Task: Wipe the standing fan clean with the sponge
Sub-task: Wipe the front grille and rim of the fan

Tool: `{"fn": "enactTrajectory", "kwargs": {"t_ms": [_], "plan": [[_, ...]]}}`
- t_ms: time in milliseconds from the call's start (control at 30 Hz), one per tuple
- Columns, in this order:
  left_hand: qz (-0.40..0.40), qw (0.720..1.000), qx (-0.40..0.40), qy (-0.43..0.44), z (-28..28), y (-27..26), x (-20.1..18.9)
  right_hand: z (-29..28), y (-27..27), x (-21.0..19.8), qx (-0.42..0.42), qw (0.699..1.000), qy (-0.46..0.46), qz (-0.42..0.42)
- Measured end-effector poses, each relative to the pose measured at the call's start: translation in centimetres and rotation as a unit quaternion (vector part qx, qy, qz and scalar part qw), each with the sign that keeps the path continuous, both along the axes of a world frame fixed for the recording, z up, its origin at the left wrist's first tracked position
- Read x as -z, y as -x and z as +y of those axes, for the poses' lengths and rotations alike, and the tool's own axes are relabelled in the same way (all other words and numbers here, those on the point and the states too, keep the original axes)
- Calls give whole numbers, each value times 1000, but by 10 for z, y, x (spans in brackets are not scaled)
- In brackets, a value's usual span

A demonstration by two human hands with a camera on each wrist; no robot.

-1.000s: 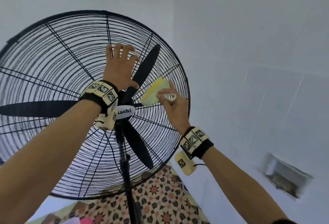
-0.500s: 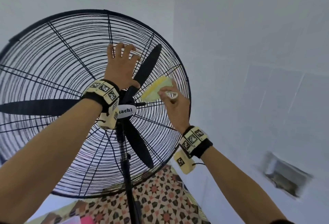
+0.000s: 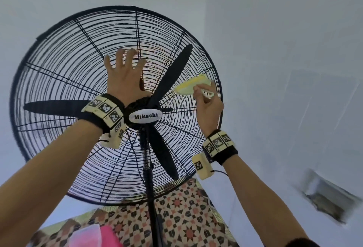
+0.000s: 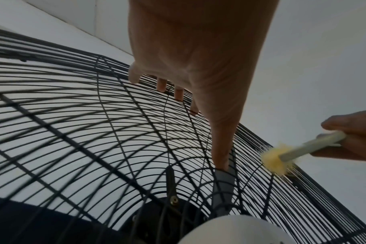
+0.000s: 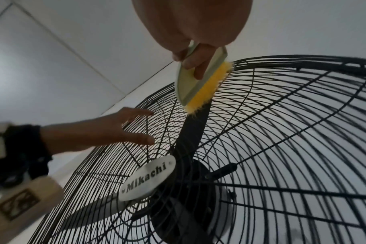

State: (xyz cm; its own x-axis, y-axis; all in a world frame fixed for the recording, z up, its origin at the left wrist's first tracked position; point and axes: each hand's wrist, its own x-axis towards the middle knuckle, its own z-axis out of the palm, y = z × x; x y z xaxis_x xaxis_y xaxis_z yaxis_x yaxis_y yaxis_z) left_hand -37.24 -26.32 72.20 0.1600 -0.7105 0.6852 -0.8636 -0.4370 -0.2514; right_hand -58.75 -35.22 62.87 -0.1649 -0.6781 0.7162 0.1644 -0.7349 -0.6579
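Note:
A black standing fan [image 3: 59, 82] with a wire grille [image 5: 282, 132] and a white "Mikachi" badge [image 3: 145, 117] fills the head view. My left hand [image 3: 123, 78] lies flat with spread fingers on the grille above the hub [image 4: 198, 49]. My right hand [image 3: 208, 103] grips a yellow sponge [image 3: 191, 85] with a pale green back by its handle. The sponge's [image 5: 205, 85] yellow side presses on the grille's upper right part, near the rim. In the left wrist view the sponge [image 4: 276, 160] touches the wires.
Pale walls [image 3: 284, 70] surround the fan, with a corner just right of it. The fan's pole [image 3: 151, 197] runs down to a patterned tiled floor [image 3: 186, 213]. A recessed wall box [image 3: 330, 197] sits at the lower right. Something pink [image 3: 110, 237] lies at the bottom edge.
My right hand has slid the sponge outward and up along the grille toward the right rim. My left hand stays pressed on the grille above the hub.

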Motion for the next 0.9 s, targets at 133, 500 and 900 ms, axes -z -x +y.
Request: {"fn": "enactTrajectory", "kwargs": {"t_ms": [133, 500, 900], "plan": [[9, 1000, -21, 2, -3, 3, -7, 20, -22, 31, -29, 994, 49, 98], [49, 998, 7, 36, -3, 10, -2, 31, -22, 33, -35, 992, 66, 98], [95, 995, 28, 33, 4, 4, -5, 45, -26, 43, -27, 984, 110, 137]]}}
